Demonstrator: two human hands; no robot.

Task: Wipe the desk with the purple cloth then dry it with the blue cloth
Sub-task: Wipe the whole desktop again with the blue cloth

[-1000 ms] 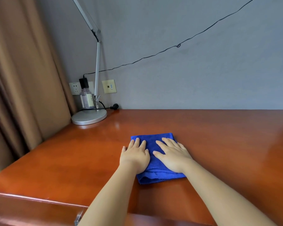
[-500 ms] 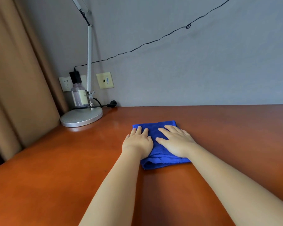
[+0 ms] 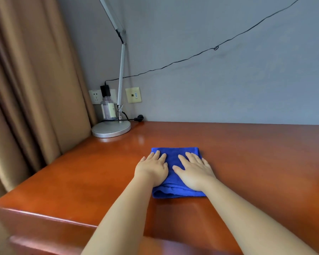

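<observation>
Cloth (image 3: pixel 175 159), blue, soft and light, was pressed to the desk (image 3: pixel 256 153) under the flat left hand (image 3: pixel 151 170) and right hand (image 3: pixel 195 172); it was judged best pushed by the palms.

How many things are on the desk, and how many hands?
Blue cloth: 1
Lamp: 1
Bottle: 1
Hands: 2, the left hand and the right hand, both flat on the cloth
Total: 5, on the desk

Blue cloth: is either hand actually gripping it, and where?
Neither grips it. The left hand and right hand press flat on top of the folded blue cloth, fingers straight, on the desk.
</observation>
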